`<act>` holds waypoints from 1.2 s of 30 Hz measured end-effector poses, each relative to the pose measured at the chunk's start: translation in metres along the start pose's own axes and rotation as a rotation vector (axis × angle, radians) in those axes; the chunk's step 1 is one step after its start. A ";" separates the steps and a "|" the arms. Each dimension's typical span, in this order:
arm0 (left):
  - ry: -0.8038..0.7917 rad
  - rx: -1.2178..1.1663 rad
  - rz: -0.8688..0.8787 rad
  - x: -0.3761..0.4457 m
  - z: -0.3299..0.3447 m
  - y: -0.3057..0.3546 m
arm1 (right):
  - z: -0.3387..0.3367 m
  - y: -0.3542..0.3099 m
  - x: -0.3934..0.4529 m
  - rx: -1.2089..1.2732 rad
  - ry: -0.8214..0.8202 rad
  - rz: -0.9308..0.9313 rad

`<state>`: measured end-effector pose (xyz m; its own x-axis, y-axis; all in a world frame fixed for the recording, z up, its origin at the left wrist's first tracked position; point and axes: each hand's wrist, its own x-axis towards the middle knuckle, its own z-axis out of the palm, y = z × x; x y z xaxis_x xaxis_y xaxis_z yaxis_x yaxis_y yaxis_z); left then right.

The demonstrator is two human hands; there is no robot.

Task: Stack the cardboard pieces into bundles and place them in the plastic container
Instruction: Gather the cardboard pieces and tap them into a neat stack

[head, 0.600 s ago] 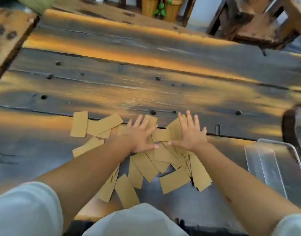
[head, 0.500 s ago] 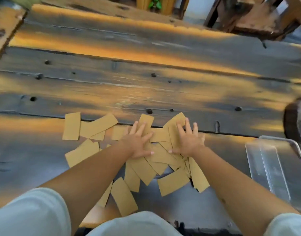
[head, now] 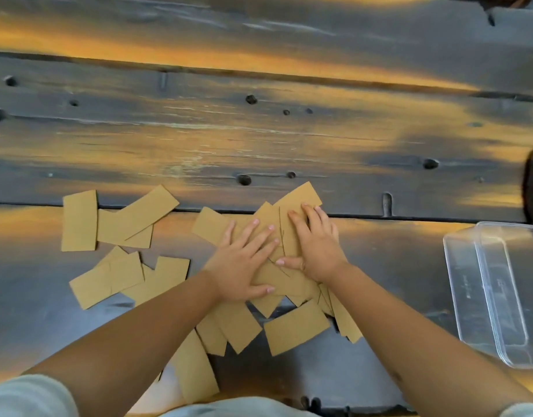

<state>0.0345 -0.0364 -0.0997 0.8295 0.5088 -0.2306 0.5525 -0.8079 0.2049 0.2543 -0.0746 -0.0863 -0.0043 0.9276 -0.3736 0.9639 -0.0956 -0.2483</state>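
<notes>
Plastic container [head: 482,296] cut off at right edge.

Cardboard pieces [head: 80,220]: roughly twenty, tan rectangles, exact count unclear where overlapped under hands. About four in left-centre cluster, about four lower left, rest in heap at centre and bottom centre. Hands: two, left [head: 244,263], right [head: 314,248]. Clear plastic container [head: 470,296]: one, right edge of frame. Wooden surface [head: 259,130]: one.
</notes>
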 end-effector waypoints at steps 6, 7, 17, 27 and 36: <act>0.056 -0.084 -0.159 -0.013 -0.007 0.007 | -0.012 0.024 -0.004 0.079 0.008 -0.062; 0.048 -0.126 -0.264 -0.014 -0.007 0.008 | -0.014 0.029 -0.001 0.116 0.014 -0.008; -0.055 -0.094 -0.365 0.001 0.003 0.016 | -0.012 0.018 0.017 0.173 0.006 0.119; 0.056 -0.034 -0.275 -0.002 0.006 0.015 | -0.024 0.007 0.019 0.873 0.141 0.379; 0.053 -0.059 -0.300 -0.005 0.005 0.014 | -0.048 0.033 0.001 1.454 0.470 0.654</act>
<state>0.0374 -0.0515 -0.1000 0.6307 0.7382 -0.2393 0.7760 -0.6012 0.1907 0.2986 -0.0590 -0.0519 0.6096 0.5925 -0.5267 -0.2680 -0.4713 -0.8403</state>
